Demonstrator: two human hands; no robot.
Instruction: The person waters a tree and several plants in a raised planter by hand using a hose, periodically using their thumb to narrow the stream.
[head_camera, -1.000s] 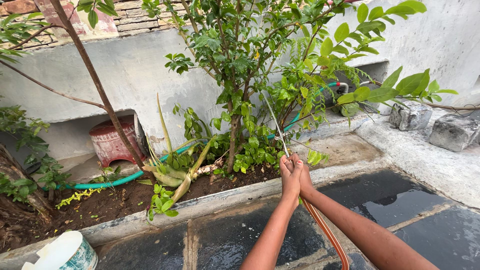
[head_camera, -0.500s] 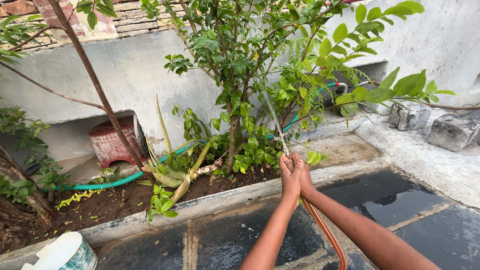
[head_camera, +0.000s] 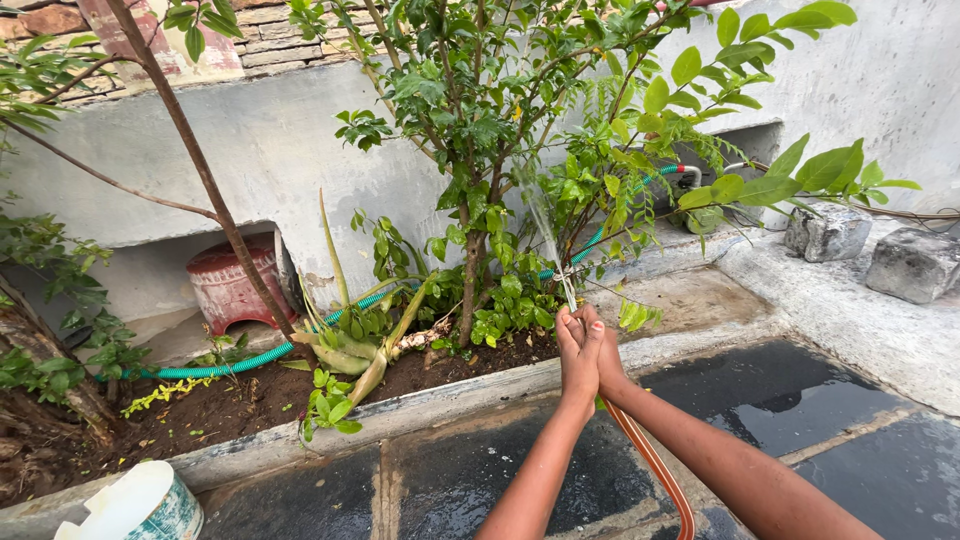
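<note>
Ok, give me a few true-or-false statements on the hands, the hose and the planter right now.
1. Both the left hand and right hand clasp the orange hose end together. True.
2. Water sprays toward the shrub. True.
3. The green hose is in the hands. False: it lies on the planter soil.
4. The red pot stands on the wet paving. False: it sits in a wall recess.

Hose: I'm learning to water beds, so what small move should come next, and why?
Probably tilt the hose lower: both hands pinch its end, and the spray rises into the leaves rather than onto the soil.
</note>
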